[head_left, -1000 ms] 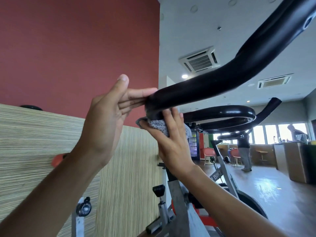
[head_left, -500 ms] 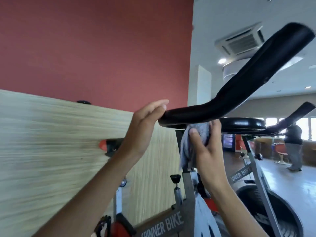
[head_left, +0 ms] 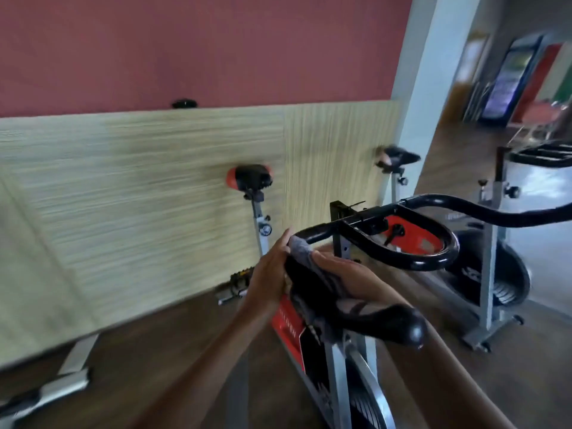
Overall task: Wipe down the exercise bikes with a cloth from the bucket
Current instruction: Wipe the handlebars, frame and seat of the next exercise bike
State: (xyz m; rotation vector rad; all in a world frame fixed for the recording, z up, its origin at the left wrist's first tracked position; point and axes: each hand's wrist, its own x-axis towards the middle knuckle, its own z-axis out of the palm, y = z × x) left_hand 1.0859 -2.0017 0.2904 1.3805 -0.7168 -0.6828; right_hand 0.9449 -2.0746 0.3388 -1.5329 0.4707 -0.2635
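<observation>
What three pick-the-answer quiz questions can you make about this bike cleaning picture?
1. Where is the grey cloth?
A. On the floor
B. On the curved black metal handlebar
C. On a bike seat

2. What colour is the wall above the pale wooden panel?
A. Blue
B. White
C. Dark red

3. What is the right hand doing?
A. Pressing the cloth against the handlebar
B. Hanging free
C. Turning a pedal

Answers:
1. B, the cloth drapes over the bar beside the left hand.
2. C, dark red fills the top of the picture.
3. A, the hand lies on the cloth on the bar.
</observation>
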